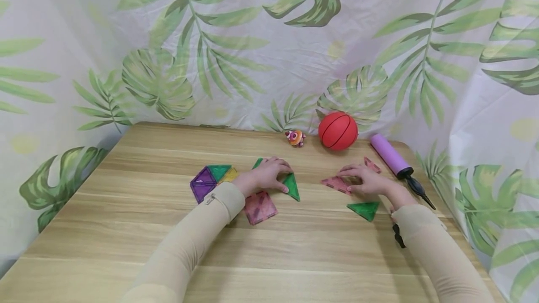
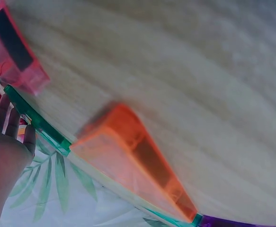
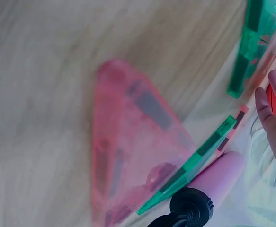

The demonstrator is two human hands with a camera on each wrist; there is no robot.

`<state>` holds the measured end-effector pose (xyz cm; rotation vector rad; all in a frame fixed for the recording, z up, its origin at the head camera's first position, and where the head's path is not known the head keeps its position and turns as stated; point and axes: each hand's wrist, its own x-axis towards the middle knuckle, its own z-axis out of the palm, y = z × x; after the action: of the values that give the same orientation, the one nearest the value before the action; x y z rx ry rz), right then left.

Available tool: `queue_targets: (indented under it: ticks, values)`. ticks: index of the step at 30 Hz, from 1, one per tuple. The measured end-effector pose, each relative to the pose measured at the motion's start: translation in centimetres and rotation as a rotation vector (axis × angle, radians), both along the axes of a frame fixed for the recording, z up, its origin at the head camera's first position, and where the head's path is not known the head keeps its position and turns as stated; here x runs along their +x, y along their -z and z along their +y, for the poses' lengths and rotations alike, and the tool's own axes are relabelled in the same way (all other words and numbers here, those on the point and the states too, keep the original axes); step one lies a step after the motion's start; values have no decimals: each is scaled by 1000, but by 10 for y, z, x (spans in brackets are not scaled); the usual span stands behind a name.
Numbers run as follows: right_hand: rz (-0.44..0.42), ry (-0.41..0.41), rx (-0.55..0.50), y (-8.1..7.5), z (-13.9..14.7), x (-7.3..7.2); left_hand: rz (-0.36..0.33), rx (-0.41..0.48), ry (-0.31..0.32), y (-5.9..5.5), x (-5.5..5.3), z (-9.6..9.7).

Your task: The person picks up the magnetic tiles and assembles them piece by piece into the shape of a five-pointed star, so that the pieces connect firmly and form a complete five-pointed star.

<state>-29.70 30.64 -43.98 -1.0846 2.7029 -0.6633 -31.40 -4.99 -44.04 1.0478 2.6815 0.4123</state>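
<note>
In the head view my left hand [image 1: 267,174] pinches a green triangular magnetic tile [image 1: 291,187] between thumb and fingers. Another green tile [image 1: 257,162] lies partly hidden behind that hand, and a pink square tile [image 1: 261,207] is just below it. My right hand [image 1: 365,179] pinches a pink triangular tile [image 1: 336,184] at its right end. A green triangular tile [image 1: 364,210] lies flat below this hand. Close to the left wrist camera is an orange triangular tile [image 2: 128,156]; a large pink triangular tile [image 3: 133,156] fills much of the right wrist view.
Left of my left hand, purple tiles [image 1: 203,184], a green tile [image 1: 219,171] and a yellow tile [image 1: 228,176] lie together. Toward the table's back are a small toy figure [image 1: 296,138], a red ball [image 1: 338,131], a purple hand pump [image 1: 391,155] and a small pink tile [image 1: 372,165].
</note>
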Motion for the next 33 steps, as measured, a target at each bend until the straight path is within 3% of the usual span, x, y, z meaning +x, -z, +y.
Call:
queue_targets:
  ticks: [6, 12, 21, 29, 33]
  values:
    - [-7, 51, 35, 0, -5, 3, 3, -12, 4, -1, -1, 0]
    - [69, 134, 121, -1, -23, 9, 1, -11, 10, -2, -2, 1]
    - [89, 207, 161, 2, -50, 13, 12, -15, 4, -2, 0, 0]
    - [5, 122, 148, 1, -49, 8, 19, -4, 10, 3, 0, -2]
    - [-4, 118, 173, 0, -56, 8, 25, 1, 12, 4, 1, -3]
